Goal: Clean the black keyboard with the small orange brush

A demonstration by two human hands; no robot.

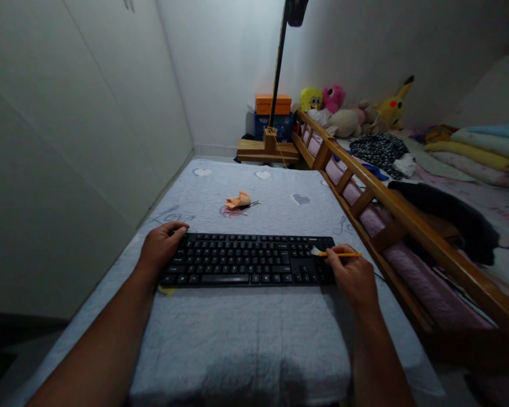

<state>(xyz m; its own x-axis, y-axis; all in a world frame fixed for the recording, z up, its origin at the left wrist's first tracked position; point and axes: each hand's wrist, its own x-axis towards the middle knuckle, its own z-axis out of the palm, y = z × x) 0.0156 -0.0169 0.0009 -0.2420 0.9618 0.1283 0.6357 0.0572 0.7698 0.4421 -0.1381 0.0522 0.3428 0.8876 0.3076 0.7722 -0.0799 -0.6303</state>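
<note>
A black keyboard (246,261) lies flat on the cloth-covered table, its long side across my view. My left hand (163,244) grips the keyboard's left end, thumb along the upper left corner. Between the fingers of my right hand (351,271) is a thin yellow-handled brush (343,254); its pale bristles touch the keys near the right end. Beyond the keyboard lie a crumpled orange cloth (238,200) and thin sticks or tools (254,202), too small to make out. Something yellow (167,290) pokes out under the keyboard's lower left corner.
A wooden bed rail (365,175) runs along the table's right side, with bedding and plush toys behind it. White cabinet doors (89,113) stand at the left. At the back are a lamp pole (279,68) on a wooden base and an orange box (273,104).
</note>
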